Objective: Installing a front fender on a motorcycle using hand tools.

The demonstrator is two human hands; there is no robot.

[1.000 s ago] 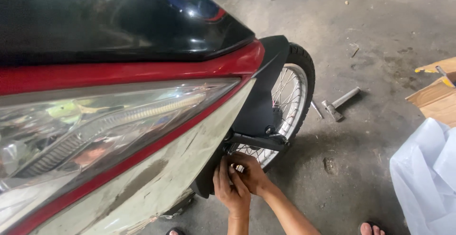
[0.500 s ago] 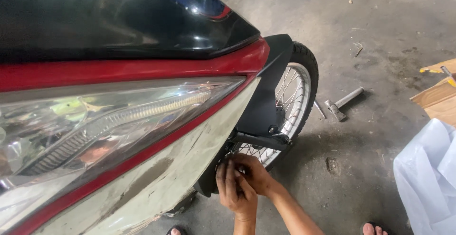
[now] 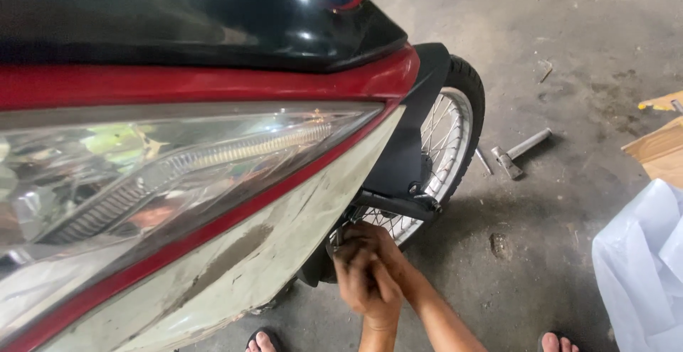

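Hands: both sit together low at the near side of the wheel (image 3: 434, 160), under the scooter's front panel (image 3: 235, 252). The left hand (image 3: 366, 284) lies over the front, fingers curled; the right hand (image 3: 388, 249) is tucked behind it, reaching up to the fork (image 3: 395, 206).
Grip: whether either hand is closed round a part or a tool, I cannot tell; the left blurs and covers the spot.
Change: over the last second the view has drifted a little, and the hands have stayed pressed to the same spot below the fork, with small shifts of the fingers.
Meaning: the work looks to be still on that one fixing behind the mudguard (image 3: 409, 139), not finished.
Wheel: upright on the concrete floor (image 3: 541, 252), spokes bare, tyre far of the hands.
Around: a hammer (image 3: 523, 153) lies on the floor right of the wheel, well apart from the hands. Cardboard (image 3: 658, 149) and a white sheet (image 3: 640, 267) sit at the right edge. Toes (image 3: 262, 341) show at the near edge.
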